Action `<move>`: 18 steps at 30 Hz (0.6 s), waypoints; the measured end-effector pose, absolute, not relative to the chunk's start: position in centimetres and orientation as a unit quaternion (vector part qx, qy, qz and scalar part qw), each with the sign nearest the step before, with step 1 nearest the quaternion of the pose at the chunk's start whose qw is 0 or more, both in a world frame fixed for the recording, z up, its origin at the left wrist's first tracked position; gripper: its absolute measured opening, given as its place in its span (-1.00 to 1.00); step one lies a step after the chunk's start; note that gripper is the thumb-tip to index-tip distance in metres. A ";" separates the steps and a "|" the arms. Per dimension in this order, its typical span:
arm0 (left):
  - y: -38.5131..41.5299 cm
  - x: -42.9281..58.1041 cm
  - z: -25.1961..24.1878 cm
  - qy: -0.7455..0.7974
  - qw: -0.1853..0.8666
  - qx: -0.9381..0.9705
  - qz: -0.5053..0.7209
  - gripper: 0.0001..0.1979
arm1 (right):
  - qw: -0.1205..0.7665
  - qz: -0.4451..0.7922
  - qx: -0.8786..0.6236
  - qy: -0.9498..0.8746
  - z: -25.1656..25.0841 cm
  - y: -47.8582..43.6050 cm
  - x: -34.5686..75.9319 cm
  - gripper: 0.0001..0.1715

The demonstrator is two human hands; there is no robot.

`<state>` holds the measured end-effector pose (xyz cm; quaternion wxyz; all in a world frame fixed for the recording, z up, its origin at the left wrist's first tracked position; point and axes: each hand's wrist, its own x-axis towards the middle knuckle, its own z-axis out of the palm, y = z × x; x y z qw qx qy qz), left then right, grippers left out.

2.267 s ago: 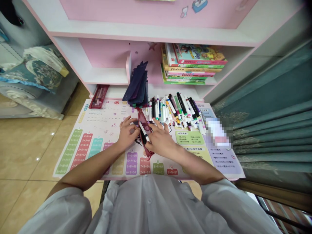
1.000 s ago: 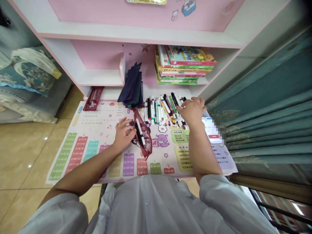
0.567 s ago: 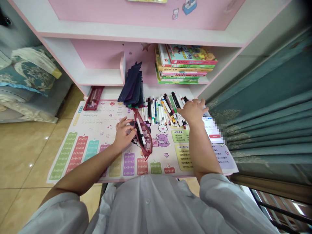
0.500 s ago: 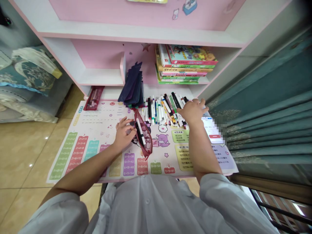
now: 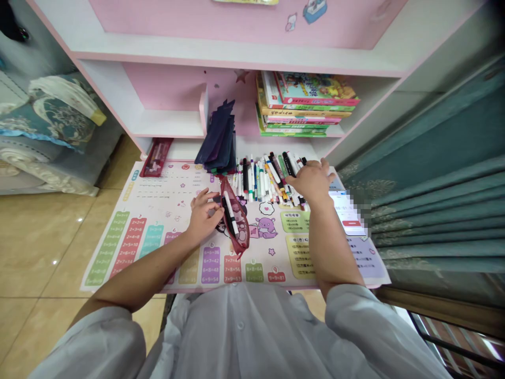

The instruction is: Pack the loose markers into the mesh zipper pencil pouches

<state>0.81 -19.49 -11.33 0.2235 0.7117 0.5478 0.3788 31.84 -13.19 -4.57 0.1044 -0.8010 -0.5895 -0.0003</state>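
My left hand (image 5: pixel 202 215) rests at the left edge of a red mesh pencil pouch (image 5: pixel 235 223), its fingertips pinching the edge. The pouch lies on a printed multiplication-table desk mat (image 5: pixel 130 242), with a white marker and a black one showing through or inside it. My right hand (image 5: pixel 313 181), fingers spread, lies on the far right of a heap of felt-tip markers (image 5: pixel 260 179). It holds no single marker that I can see. The hand hides part of the heap.
A phone (image 5: pixel 347 213) with a blurred screen lies right of the heap, and a teal curtain (image 5: pixel 434 221) hangs beyond it. Above stand a pink-and-white shelf (image 5: pixel 169 123), stacked books (image 5: pixel 307 102), dark blue pouches (image 5: pixel 219 142) and a red case (image 5: pixel 157 157). Tiled floor lies left.
My right hand has left the pouch and moved up and right onto the markers. The marker it held earlier now lies in the pouch. My left hand has stayed at the pouch.
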 end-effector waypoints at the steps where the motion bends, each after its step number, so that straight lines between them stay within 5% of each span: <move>1: -19.5 0.8 -11.3 0.548 0.223 0.711 0.379 -0.79 | 0.103 0.008 -0.797 -0.596 -4.5 -13.2 31.7 -0.66; 13: -19.5 0.8 -11.3 0.547 0.217 0.717 0.374 -0.79 | 0.208 0.073 -0.657 -0.721 0.3 -19.6 27.6 -0.80; 18: -19.5 0.8 -11.2 0.548 0.222 0.718 0.367 -0.79 | 0.154 0.140 -0.560 -0.802 0.8 -22.5 23.9 -0.75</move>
